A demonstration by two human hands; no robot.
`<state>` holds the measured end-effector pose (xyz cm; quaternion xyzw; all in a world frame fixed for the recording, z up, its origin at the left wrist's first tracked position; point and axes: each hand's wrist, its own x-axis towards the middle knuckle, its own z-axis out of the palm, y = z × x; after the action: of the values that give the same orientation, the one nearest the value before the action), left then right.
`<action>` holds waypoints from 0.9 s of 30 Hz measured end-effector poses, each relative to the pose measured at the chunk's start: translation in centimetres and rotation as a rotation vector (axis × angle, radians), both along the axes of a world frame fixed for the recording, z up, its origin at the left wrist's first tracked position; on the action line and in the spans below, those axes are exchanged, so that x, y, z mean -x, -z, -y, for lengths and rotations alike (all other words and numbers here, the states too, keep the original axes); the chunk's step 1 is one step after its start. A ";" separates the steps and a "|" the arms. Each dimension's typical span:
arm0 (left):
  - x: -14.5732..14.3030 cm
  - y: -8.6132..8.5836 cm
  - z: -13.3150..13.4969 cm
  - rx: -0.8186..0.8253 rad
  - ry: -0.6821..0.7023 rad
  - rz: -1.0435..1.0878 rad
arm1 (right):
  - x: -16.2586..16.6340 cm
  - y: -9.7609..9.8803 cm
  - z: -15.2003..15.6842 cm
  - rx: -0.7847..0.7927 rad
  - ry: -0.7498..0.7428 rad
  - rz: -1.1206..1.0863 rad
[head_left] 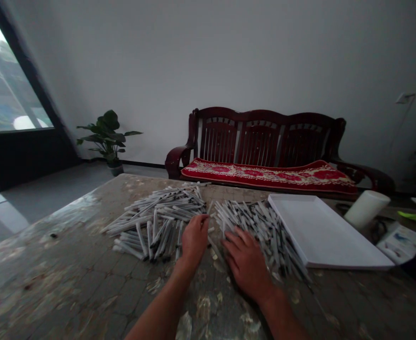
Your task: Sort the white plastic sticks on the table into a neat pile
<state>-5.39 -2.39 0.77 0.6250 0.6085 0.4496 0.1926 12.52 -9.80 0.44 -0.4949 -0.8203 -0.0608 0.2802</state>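
Amid piled pens (174, 212), left hand (195, 240), grip too blurred to tell; right hand (246, 262), fingers parted.

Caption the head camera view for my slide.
Left hand and right hand at two piles of pens, white tray alongside.

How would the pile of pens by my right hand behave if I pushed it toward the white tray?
The pile of pens would likely spread apart rather than slide as one, since the pens overlap loosely. Single pens should stay stiff, as they look straight and slim. Some would probably bunch against the raised rim of the white tray.
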 end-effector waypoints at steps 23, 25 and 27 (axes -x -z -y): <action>0.6 -1.4 1.5 0.074 0.028 -0.268 | -0.3 2.1 -1.3 0.024 0.136 -0.055; 0.4 -0.9 1.4 0.177 0.073 -0.063 | -0.5 2.1 -1.3 0.001 0.146 -0.080; 0.4 -0.1 1.1 0.346 0.173 0.130 | -0.5 2.0 -1.2 -0.014 0.150 -0.113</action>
<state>-5.80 -3.51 0.85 0.6019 0.6071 0.3595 0.3739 13.06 -8.55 -1.60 -0.5556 -0.7633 -0.0595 0.3243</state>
